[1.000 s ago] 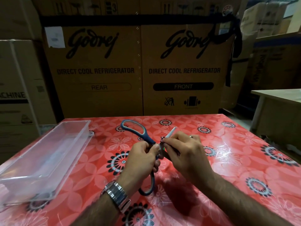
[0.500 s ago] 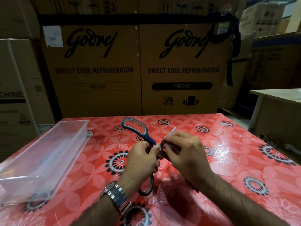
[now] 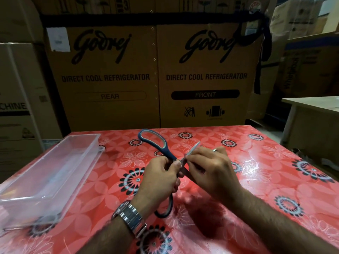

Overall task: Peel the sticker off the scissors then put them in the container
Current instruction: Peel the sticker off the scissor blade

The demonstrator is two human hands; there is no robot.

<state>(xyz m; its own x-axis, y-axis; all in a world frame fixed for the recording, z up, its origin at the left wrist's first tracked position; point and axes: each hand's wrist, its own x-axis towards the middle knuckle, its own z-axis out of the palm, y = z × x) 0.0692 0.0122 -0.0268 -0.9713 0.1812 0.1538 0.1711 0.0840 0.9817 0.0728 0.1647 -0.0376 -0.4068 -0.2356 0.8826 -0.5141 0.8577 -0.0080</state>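
I am in the first step, the peeling. The scissors are held up above the middle of the table, not resting on it, with both hands close together on them. My left hand has its fingers curled round the scissors at the place where the two handles meet. One blue handle loop points to the far edge and the other hangs down under the wrist. My right hand closes round the blade side, with thumb and forefinger pinching at the metal just beside the left thumb. The blade tip sticks out above the knuckles.

The sticker itself I cannot see well. It is hidden by the fingertips or too small, so I cannot tell how much of it is lifted.

The container, of clear plastic, lies along the left edge of the table, from the far left corner toward the near side, well apart from the hands.

I judge that the next move needs a nail under one edge of the sticker and a slow pull along the blade, while the left hand keeps the scissors firm. Only after that should the scissors go to the left, into the container.
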